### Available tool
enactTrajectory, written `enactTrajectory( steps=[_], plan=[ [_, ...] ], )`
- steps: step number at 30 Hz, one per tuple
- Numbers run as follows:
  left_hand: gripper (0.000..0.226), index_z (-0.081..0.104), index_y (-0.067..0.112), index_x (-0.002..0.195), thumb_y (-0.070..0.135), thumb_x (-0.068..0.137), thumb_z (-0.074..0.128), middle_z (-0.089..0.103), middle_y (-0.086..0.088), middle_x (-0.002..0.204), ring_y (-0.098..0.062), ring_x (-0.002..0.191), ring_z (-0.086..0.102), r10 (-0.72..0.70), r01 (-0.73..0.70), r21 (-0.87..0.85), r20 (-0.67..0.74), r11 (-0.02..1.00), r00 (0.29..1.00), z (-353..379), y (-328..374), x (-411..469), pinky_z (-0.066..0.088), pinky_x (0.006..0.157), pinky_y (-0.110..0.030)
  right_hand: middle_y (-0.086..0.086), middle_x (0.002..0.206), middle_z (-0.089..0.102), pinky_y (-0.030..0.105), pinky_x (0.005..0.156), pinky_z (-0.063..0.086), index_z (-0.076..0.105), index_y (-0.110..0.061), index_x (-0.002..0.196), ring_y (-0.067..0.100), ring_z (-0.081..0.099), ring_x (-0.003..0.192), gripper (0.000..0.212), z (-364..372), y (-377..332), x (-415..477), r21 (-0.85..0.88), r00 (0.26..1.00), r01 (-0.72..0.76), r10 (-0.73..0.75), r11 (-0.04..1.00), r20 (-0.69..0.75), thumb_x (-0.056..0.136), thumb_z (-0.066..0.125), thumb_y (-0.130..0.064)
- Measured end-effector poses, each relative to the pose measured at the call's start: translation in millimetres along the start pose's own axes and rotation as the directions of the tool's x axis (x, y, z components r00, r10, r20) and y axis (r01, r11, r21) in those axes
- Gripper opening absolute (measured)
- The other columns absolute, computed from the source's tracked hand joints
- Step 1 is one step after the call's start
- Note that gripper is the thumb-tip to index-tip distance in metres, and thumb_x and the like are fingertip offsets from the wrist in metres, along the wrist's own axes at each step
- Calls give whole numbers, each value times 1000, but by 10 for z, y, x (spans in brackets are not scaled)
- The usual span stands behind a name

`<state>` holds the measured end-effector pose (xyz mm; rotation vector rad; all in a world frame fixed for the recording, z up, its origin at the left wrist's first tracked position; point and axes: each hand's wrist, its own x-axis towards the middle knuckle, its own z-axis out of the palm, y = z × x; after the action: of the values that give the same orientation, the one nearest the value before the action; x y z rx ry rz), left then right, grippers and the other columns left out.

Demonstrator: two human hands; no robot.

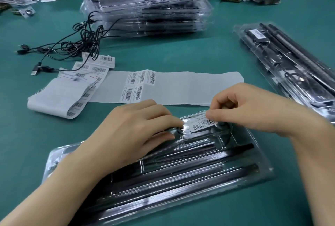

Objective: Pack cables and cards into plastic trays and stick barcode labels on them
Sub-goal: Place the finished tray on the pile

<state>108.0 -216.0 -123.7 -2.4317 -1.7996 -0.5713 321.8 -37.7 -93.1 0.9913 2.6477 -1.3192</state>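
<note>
Our left hand, fingers straight, steadies clear plastic tray so right hand, pinching white barcode label, seats it squarely

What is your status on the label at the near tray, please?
Right hand pinches barcode label onto near tray. Left hand rests on tray, steadying. Nothing in the way.

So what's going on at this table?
A person is sticking a barcode label onto a clear plastic tray. The right hand pinches the label's edge, while the left hand presses flat on the tray. Behind lie a label strip, loose cables and a stack of trays.
</note>
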Motion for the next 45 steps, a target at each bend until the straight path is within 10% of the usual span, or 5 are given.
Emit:
enactTrajectory(
  steps=[27,33,45],
  plan=[
    [43,69,36,129,19,98,45,64,1,133,-24,105,64,46,-64,126,139,990,989,-20,99,109,51,77,-34,-16,59,64,18,52,41,68,-39,73,0,52,50,16,80,-56,1,-210,996,-75,61,975,-72,76,72,-55],
    [44,65,31,136,11,98,56,56,18,148,-15,134,56,99,-110,74,143,991,985,34,44,106,52,92,-37,-13,60,62,32,52,37,58,-25,65,5,56,59,64,63,-23,-43,-417,949,-260,150,871,-278,53,61,-88],
    [33,67,31,133,25,104,54,62,18,140,-14,126,60,81,-81,-2,139,997,987,21,78,106,53,90,-40,-9,57,57,25,50,35,57,-23,68,6,49,52,57,91,97,71,-178,949,-192,136,965,-286,51,84,-70]
  ],
)
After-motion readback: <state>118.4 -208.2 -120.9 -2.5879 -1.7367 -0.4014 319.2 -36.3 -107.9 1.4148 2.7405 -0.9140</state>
